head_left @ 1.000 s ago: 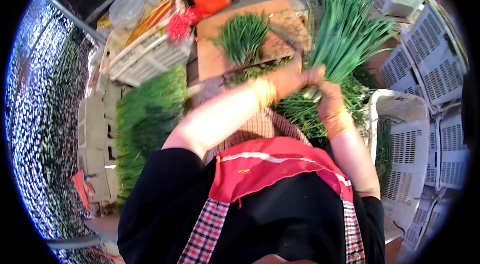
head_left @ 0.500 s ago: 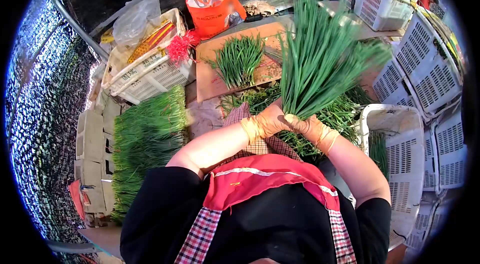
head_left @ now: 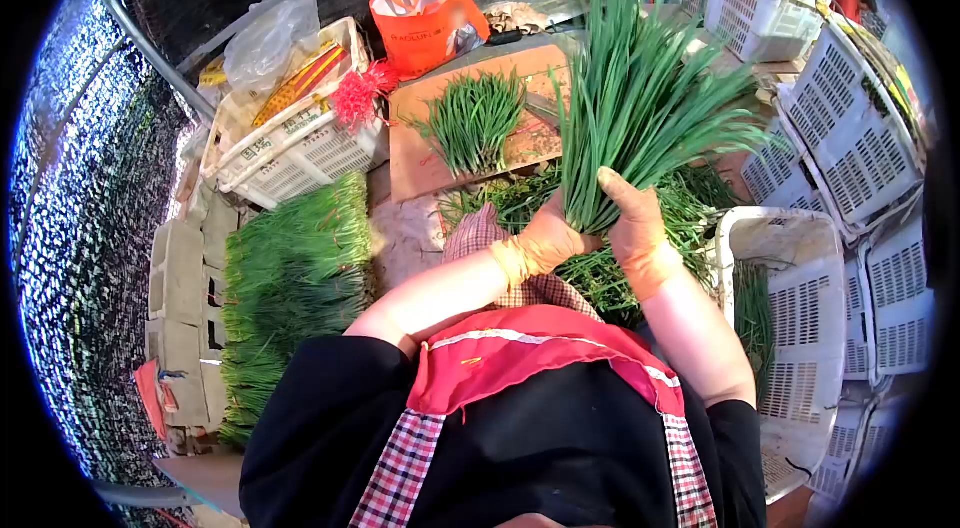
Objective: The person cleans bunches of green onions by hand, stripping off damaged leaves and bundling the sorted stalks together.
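Observation:
A big bunch of long green chives (head_left: 635,118) stands fanned out in front of me, its leaf tips pointing away. My left hand (head_left: 552,236), in an orange glove, is closed round the lower left of the bunch. On the other side my right hand (head_left: 638,233), gloved alike, cups the base with its thumb raised along the stalks; its fingers are partly hidden. Beneath both hands lies a heap of loose chives (head_left: 600,288). A smaller cut bundle of chives (head_left: 475,123) rests on the wooden board (head_left: 420,168) beyond my left hand.
Stacked chives (head_left: 295,278) lie at the left beside grey blocks (head_left: 180,268). Behind them stands a white crate (head_left: 300,163) with plastic bags and red twine (head_left: 362,96). An orange bag (head_left: 425,23) sits behind the board. White crates (head_left: 850,118) line the right, one open crate (head_left: 810,308) nearby.
My right hand has come off the stalk ends and moved up the right side of the bunch, thumb now raised. The bunch leans slightly more left.

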`<state>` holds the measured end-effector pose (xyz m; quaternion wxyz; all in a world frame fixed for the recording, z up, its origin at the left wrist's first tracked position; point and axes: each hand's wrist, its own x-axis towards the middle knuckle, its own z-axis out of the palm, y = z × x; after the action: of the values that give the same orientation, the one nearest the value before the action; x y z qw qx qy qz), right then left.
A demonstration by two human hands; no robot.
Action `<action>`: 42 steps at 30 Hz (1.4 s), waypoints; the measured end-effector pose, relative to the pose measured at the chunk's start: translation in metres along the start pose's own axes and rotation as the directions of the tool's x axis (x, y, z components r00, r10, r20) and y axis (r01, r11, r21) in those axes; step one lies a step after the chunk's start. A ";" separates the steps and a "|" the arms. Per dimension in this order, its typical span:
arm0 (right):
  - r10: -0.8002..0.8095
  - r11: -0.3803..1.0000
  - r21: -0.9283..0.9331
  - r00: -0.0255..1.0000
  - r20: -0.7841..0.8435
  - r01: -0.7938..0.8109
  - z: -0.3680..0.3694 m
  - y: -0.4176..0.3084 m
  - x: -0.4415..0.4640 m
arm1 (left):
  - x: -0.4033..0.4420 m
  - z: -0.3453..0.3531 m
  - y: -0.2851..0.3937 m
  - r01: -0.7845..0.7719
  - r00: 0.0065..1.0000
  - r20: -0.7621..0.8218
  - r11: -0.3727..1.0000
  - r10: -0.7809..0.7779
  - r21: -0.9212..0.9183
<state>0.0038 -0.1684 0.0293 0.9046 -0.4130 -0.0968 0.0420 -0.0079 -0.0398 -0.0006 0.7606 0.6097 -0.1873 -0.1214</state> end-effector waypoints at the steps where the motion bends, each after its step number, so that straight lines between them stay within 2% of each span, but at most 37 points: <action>1: -0.016 0.998 0.055 0.999 -0.028 0.018 0.001 0.005 0.002 | -0.001 0.003 0.000 -0.066 0.997 -0.042 0.995 0.069 0.071; 2: -0.054 0.998 0.028 0.998 -0.029 0.054 0.004 0.007 0.000 | -0.003 0.007 0.006 -0.084 0.995 -0.038 0.989 0.089 0.122; 3: -0.014 0.998 0.054 1.000 -0.013 0.015 0.003 0.007 -0.002 | -0.005 0.005 0.003 -0.087 0.995 -0.039 0.989 0.092 0.122; 5: -0.030 0.990 0.139 0.999 0.015 0.028 0.010 0.007 -0.005 | -0.012 -0.002 -0.002 0.052 0.998 0.050 0.988 -0.045 -0.143; 7: 0.023 0.982 0.185 0.998 0.052 -0.032 0.008 0.007 -0.006 | -0.013 -0.006 0.000 0.077 0.995 0.075 0.991 -0.069 -0.106; 9: 0.068 0.970 0.225 0.993 0.093 -0.088 0.010 0.007 -0.004 | -0.012 -0.002 0.010 0.124 0.992 0.069 0.940 -0.108 -0.319; 11: -0.014 0.984 0.177 1.000 0.025 0.009 0.013 0.007 -0.005 | -0.010 -0.004 0.009 0.102 0.995 0.054 0.943 -0.089 -0.318; 13: -0.019 0.988 0.156 1.000 0.014 0.016 0.013 0.007 -0.005 | -0.008 -0.007 0.008 0.182 0.983 0.074 0.948 -0.168 -0.262; 16: 0.041 0.999 -0.015 0.999 -0.011 -0.041 0.019 -0.001 -0.009 | -0.013 -0.011 0.013 0.221 0.975 0.047 0.949 -0.216 -0.223; 17: 0.129 0.992 -0.004 0.992 0.014 -0.129 0.016 -0.006 -0.009 | -0.014 -0.013 0.014 0.259 0.966 0.034 0.944 -0.258 -0.205; 19: 0.106 0.989 -0.111 0.994 0.025 -0.102 0.000 -0.006 -0.010 | -0.015 -0.016 0.011 0.215 0.976 0.023 0.941 -0.216 -0.263; 20: 0.148 0.969 -0.194 0.988 -0.042 -0.154 -0.005 -0.018 -0.014 | -0.017 -0.018 0.011 0.176 0.984 0.012 0.944 -0.179 -0.280; 21: 0.047 0.947 -0.315 0.996 -0.072 -0.067 -0.001 -0.029 -0.017 | -0.017 -0.021 0.012 0.134 0.990 0.001 0.946 -0.140 -0.296; 22: 0.012 0.876 -0.478 0.994 -0.106 -0.062 -0.007 -0.039 -0.019 | -0.017 -0.028 0.015 0.216 0.976 0.035 0.955 -0.214 -0.205; 25: -0.092 0.519 -0.849 0.981 -0.168 -0.097 -0.013 -0.073 -0.029 | -0.018 -0.033 0.010 0.203 0.976 -0.027 0.947 -0.216 -0.250; 26: -0.282 0.359 -0.932 0.958 -0.047 0.060 -0.007 -0.080 -0.031 | -0.019 -0.037 0.007 0.193 0.978 -0.043 0.958 -0.206 -0.214; 29: -0.415 0.069 -0.982 0.900 0.134 0.177 0.008 -0.091 -0.013 | -0.022 -0.041 0.012 0.172 0.984 0.011 0.946 -0.176 -0.275; 31: -0.281 -0.254 -0.951 0.927 0.249 0.179 0.016 -0.093 0.001 | -0.024 -0.042 0.013 0.141 0.990 0.021 0.961 -0.140 -0.236; 32: -0.266 -0.393 -0.869 0.867 0.421 0.301 0.005 -0.085 0.011 | -0.027 -0.040 0.020 0.195 0.980 -0.012 0.963 -0.200 -0.184; 33: -0.134 -0.516 -0.799 0.892 0.432 0.310 -0.001 -0.084 0.015 | -0.030 -0.039 0.024 0.251 0.965 -0.049 0.959 -0.259 -0.134; 35: -0.042 -0.583 -0.741 0.899 0.436 0.332 -0.003 -0.083 0.015 | -0.035 -0.044 0.019 0.250 0.965 -0.051 0.959 -0.259 -0.133; 36: -0.044 -0.589 -0.738 0.898 0.437 0.330 -0.006 -0.081 0.012 | -0.035 -0.047 0.014 0.244 0.966 -0.060 0.961 -0.253 -0.127; 37: -0.086 -0.101 -0.944 0.943 0.322 0.313 -0.011 -0.077 0.006 | -0.036 -0.050 0.010 0.240 0.966 -0.070 0.963 -0.250 -0.121; 38: -0.061 0.417 -0.885 0.978 0.201 0.208 -0.013 -0.075 0.004 | -0.038 -0.055 0.006 0.237 0.968 -0.055 0.967 -0.243 -0.091; 39: -0.063 0.417 -0.885 0.978 0.198 0.206 -0.013 -0.078 0.003 | -0.037 -0.059 0.002 0.239 0.968 -0.052 0.967 -0.244 -0.091; 41: 0.056 0.600 -0.798 0.998 -0.016 -0.047 -0.013 -0.087 -0.001 | -0.041 -0.063 0.000 0.308 0.946 -0.045 0.935 -0.320 -0.175; 42: -0.012 0.582 -0.812 0.999 -0.045 -0.029 -0.015 -0.090 -0.002 | -0.042 -0.063 0.000 0.311 0.944 -0.074 0.941 -0.322 -0.131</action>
<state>0.0043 -0.2391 0.0872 0.6175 -0.7821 -0.0829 -0.0117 -0.0185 0.0335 -0.0182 0.7735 0.5913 -0.0432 -0.2242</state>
